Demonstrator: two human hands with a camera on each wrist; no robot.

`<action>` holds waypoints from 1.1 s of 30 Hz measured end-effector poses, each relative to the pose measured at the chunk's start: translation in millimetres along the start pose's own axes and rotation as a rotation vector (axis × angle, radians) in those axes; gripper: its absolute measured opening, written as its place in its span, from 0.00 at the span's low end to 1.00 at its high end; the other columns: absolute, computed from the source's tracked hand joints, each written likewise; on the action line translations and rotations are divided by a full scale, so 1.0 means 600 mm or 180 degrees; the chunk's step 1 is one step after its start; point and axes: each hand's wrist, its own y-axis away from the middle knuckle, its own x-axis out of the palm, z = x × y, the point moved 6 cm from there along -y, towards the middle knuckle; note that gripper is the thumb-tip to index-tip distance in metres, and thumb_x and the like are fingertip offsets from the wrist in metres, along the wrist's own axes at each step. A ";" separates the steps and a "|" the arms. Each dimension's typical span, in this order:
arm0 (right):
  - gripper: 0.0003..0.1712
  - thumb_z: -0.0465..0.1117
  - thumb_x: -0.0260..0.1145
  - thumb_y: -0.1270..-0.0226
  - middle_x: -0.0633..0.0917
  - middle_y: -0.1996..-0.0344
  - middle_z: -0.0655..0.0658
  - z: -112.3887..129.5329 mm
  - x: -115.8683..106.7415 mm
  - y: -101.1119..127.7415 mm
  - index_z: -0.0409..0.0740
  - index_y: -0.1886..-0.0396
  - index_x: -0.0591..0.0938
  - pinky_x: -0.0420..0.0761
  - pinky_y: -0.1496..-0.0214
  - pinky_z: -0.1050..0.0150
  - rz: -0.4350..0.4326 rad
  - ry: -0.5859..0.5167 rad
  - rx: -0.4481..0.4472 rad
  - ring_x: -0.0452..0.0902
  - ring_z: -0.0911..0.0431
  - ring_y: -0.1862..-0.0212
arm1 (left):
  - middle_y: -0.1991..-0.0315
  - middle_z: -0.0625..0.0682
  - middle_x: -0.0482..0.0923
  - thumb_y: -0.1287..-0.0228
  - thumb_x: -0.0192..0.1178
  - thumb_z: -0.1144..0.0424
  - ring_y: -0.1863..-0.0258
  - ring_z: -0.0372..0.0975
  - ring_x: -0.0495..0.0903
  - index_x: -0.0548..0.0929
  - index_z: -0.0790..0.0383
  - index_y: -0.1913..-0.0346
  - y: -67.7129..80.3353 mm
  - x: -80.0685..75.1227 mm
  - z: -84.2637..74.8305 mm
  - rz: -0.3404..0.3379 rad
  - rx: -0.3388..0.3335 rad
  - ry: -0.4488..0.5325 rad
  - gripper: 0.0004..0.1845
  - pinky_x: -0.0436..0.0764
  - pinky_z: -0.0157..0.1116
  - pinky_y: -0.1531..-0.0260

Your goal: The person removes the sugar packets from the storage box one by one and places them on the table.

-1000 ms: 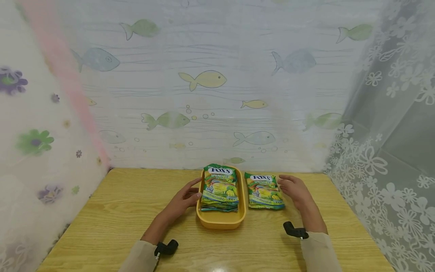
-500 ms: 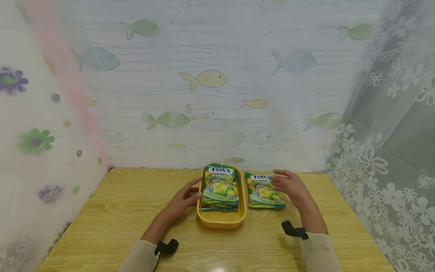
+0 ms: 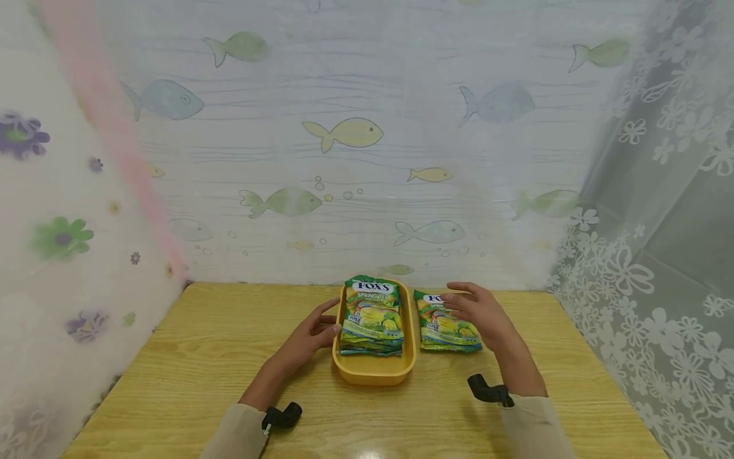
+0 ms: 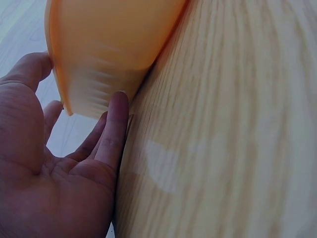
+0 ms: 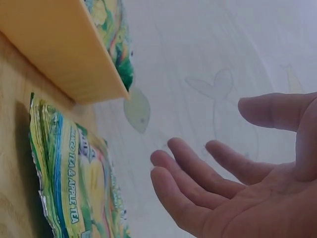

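Item: yellow tray [image 3: 373, 373], table centre, holding a stack of candy packets [image 3: 371, 317]. Left hand [image 3: 309, 335], fingers relaxed and holding nothing, rests against the tray's 9 o'clock wall. Right hand [image 3: 478, 312] hovers spread and empty over a loose packet [image 3: 444, 325] lying flat at the tray's 3 o'clock, just beside it. Handling advice: pinch the packet's far edge, lift clear of the tray rim. Open wooden table [image 3: 201, 357] lies at 9 and 3 o'clock; curtain [image 3: 401, 159] near at 12.

Both forearms are reaching forward, sleeves at the wrists. The left hand [image 3: 312, 331] is lying relaxed, fingers extended; the right hand [image 3: 478, 312] is hovering, fingers loosely spread.
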 end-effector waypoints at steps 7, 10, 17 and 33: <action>0.33 0.44 0.57 0.13 0.74 0.29 0.24 0.009 0.017 0.000 0.31 0.20 0.63 0.72 0.24 0.40 0.0043 0.0016 -0.0016 0.72 0.32 0.28 | 0.26 0.65 0.67 0.16 0.57 0.53 0.28 0.57 0.73 0.56 0.39 0.14 0.001 0.000 0.000 0.0008 0.0024 -0.0011 0.35 0.85 0.48 0.40; 0.33 0.43 0.58 0.14 0.74 0.29 0.24 0.018 0.026 0.001 0.31 0.20 0.63 0.73 0.25 0.41 0.0081 0.0030 -0.0062 0.73 0.32 0.29 | 0.25 0.65 0.67 0.16 0.58 0.54 0.28 0.57 0.72 0.56 0.40 0.14 0.000 -0.001 0.000 0.0011 0.0015 0.0016 0.36 0.85 0.48 0.40; 0.31 0.40 0.57 0.13 0.73 0.29 0.23 0.029 0.043 -0.002 0.31 0.20 0.63 0.72 0.25 0.38 0.0125 -0.0021 -0.0121 0.73 0.31 0.29 | 0.24 0.65 0.66 0.17 0.58 0.54 0.26 0.57 0.71 0.55 0.40 0.14 -0.003 -0.002 0.003 0.0058 0.0017 0.0026 0.37 0.84 0.48 0.38; 0.30 0.42 0.60 0.15 0.77 0.30 0.27 0.034 0.078 -0.014 0.35 0.21 0.67 0.75 0.27 0.38 0.0143 -0.0038 -0.0055 0.76 0.33 0.31 | 0.25 0.65 0.66 0.17 0.59 0.55 0.26 0.57 0.71 0.55 0.41 0.14 -0.006 -0.002 0.008 0.0070 -0.0017 0.0120 0.37 0.84 0.47 0.39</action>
